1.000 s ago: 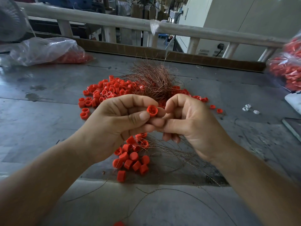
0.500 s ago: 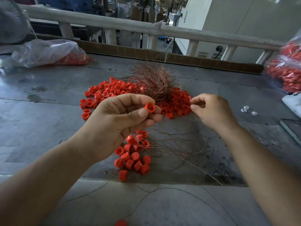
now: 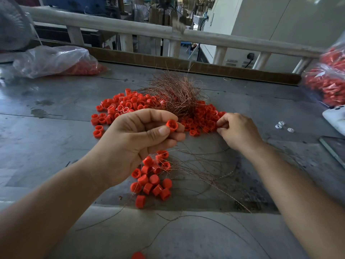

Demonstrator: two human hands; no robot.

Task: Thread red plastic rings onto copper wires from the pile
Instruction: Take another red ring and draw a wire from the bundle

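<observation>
My left hand [image 3: 134,144] pinches one red plastic ring [image 3: 172,125] between thumb and fingers, raised above the table. My right hand [image 3: 238,130] is at the right edge of the loose pile of red rings [image 3: 200,116], where its curled thumb and forefinger pinch a ring. A tangled bundle of copper wire [image 3: 175,92] sits on the pile's far side. Below my left hand lies a cluster of red rings [image 3: 153,181], with thin copper wires [image 3: 205,165] running off to the right.
A clear bag with red rings [image 3: 54,60] lies far left and another bag [image 3: 328,85] far right. Small white parts [image 3: 281,126] and a white object [image 3: 336,116] sit at the right. A railing [image 3: 168,32] borders the grey table's far side.
My right hand left my left hand and went right to the ring pile, where it stays. My left hand keeps holding its ring in about the same place.
</observation>
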